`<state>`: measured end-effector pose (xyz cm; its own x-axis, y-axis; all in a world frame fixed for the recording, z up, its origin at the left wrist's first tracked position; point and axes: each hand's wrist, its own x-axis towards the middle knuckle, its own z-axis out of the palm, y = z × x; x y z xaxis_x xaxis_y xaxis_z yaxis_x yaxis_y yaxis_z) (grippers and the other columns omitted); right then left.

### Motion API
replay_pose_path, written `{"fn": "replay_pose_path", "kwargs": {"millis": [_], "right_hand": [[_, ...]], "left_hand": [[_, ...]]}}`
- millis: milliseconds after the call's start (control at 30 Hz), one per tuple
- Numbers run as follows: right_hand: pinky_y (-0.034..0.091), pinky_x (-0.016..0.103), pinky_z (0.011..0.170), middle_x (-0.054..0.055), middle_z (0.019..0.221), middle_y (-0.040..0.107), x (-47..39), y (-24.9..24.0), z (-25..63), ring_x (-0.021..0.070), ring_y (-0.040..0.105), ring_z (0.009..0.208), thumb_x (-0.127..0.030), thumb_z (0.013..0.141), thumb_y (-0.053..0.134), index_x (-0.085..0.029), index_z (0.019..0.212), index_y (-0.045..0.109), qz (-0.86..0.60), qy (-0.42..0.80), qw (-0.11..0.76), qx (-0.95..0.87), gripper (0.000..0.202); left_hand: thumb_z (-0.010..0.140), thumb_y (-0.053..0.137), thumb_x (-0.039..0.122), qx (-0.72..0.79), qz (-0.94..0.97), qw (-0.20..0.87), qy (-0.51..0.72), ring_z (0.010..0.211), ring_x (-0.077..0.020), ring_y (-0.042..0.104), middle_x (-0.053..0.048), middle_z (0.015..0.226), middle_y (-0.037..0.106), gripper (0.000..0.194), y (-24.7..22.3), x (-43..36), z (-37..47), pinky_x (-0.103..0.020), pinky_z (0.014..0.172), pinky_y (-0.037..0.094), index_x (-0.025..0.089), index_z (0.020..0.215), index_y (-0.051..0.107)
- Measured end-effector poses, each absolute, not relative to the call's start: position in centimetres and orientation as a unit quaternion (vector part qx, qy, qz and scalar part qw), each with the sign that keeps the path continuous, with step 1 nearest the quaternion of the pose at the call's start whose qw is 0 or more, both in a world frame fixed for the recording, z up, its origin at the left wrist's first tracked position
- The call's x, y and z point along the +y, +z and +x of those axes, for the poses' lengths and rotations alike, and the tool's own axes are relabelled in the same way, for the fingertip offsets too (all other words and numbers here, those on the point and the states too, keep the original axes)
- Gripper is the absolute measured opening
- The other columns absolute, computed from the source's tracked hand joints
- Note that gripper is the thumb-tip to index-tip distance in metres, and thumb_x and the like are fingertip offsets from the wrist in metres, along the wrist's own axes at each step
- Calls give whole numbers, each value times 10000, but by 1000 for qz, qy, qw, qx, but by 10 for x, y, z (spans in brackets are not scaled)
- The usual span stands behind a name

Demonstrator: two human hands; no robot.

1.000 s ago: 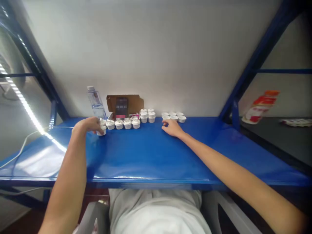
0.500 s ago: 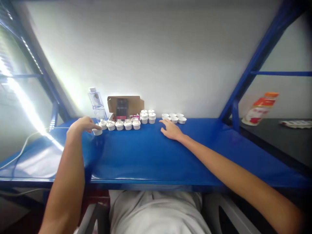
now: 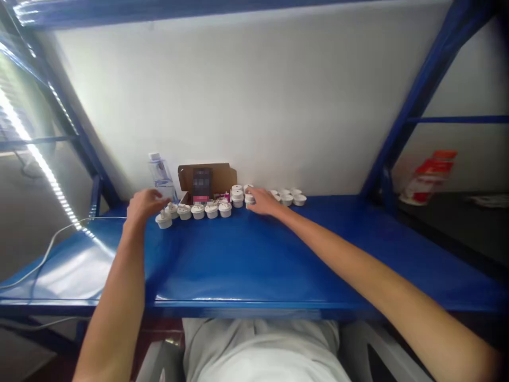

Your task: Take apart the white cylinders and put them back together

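Several white lidded cups (image 3: pixel 198 211) form a row on the blue table (image 3: pixel 238 260). My left hand (image 3: pixel 146 203) hovers open just above the leftmost cup (image 3: pixel 163 219), with nothing held. Right of the row stand stacked white cups (image 3: pixel 237 198). My right hand (image 3: pixel 262 202) has its fingers around the front right cup (image 3: pixel 249 199) of this group, whose side is partly covered. Behind and beside my right hand are small white open cups (image 3: pixel 299 200).
An open cardboard box (image 3: pixel 226 178) with a dark item inside stands behind the row, beside a clear bottle (image 3: pixel 163 178). A red and white bottle (image 3: pixel 429 178) is at the far right. A white cable (image 3: pixel 51 244) crosses the left side.
My left hand has let go of the leftmost cup and lifted slightly. My right hand has moved left from the open cups to the stacked ones. The view has shifted slightly.
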<state>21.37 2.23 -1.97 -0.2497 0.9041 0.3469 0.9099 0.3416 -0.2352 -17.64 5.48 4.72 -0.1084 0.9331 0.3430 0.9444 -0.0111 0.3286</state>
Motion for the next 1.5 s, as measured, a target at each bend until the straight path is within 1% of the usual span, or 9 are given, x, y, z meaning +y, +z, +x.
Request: {"fn": "replay_pose_path", "kwargs": {"millis": [200, 300, 400, 600, 700, 800, 933, 1233, 1500], "right_hand": [[436, 323, 722, 103, 946, 687, -25, -28, 209, 256, 613, 877, -477, 846, 597, -187, 880, 647, -609, 0, 279, -742, 297], [387, 290, 576, 51, 677, 602, -33, -32, 202, 192, 565, 674, -473, 896, 473, -199, 657, 547, -598, 184, 391, -675, 371], [312, 258, 440, -4, 553, 510, -34, -32, 191, 131, 426, 467, -459, 924, 375, -214, 685, 505, -535, 436, 483, -539, 366], [173, 212, 339, -55, 396, 351, -38, -33, 184, 85, 198, 343, -558, 945, 373, -234, 646, 424, -433, 670, 336, -500, 444], [326, 224, 386, -42, 475, 419, -37, -33, 182, 103, 320, 392, -581, 955, 403, -222, 725, 488, -413, 604, 412, -543, 435], [552, 342, 705, 44, 831, 635, -36, -30, 183, 192, 608, 734, -520, 936, 533, -215, 946, 574, -369, 368, 538, -663, 308], [426, 475, 1063, 109, 1245, 578, -29, -32, 201, 284, 530, 1188, -271, 892, 630, -235, 1134, 600, -353, 12, 481, -802, 246], [477, 356, 858, 62, 1061, 610, -5, -60, 239, 237, 608, 948, -433, 888, 628, -224, 1008, 586, -614, -21, 338, -713, 244], [465, 357, 851, 103, 1226, 620, -10, -56, 237, 272, 616, 1054, -469, 953, 542, -223, 1146, 583, -687, -34, 263, -676, 315]], "left_hand": [[925, 513, 524, -500, -775, 50, -383, 887, -241, 669, -95, 940, 744, 407, 34, 20, -83, -335, 828, 490, 174, 926, 720], [946, 521, 553, -351, -866, 5, -356, 909, -226, 667, -90, 1018, 723, 433, 14, -15, -25, -316, 797, 498, 191, 1133, 665], [894, 607, 584, -253, -920, 54, -293, 982, -261, 661, -127, 1142, 678, 605, -8, -39, 9, -339, 801, 500, 190, 1347, 529], [954, 542, 542, -259, -921, 124, -263, 883, -250, 665, -105, 968, 693, 403, -17, -38, 7, -336, 785, 468, 180, 1126, 583], [915, 582, 570, -304, -897, 36, -319, 801, -228, 645, -72, 873, 678, 384, -14, -32, 5, -308, 699, 440, 198, 1013, 574], [919, 523, 629, -384, -804, -153, -428, 614, -168, 567, -11, 675, 585, 430, -13, -22, 4, -269, 569, 381, 202, 877, 548], [901, 476, 686, -399, -666, -412, -477, 491, -130, 492, 0, 600, 540, 522, -12, -6, -5, -259, 479, 374, 182, 803, 570], [718, 742, 340, -404, -583, -486, -511, 847, -169, 655, -28, 941, 628, 334, -3, 1, -19, -284, 716, 523, 192, 942, 543], [705, 760, 355, -403, -643, -465, -456, 937, -214, 666, -42, 971, 647, 382, -11, 2, -14, -319, 741, 527, 193, 973, 541]]}}
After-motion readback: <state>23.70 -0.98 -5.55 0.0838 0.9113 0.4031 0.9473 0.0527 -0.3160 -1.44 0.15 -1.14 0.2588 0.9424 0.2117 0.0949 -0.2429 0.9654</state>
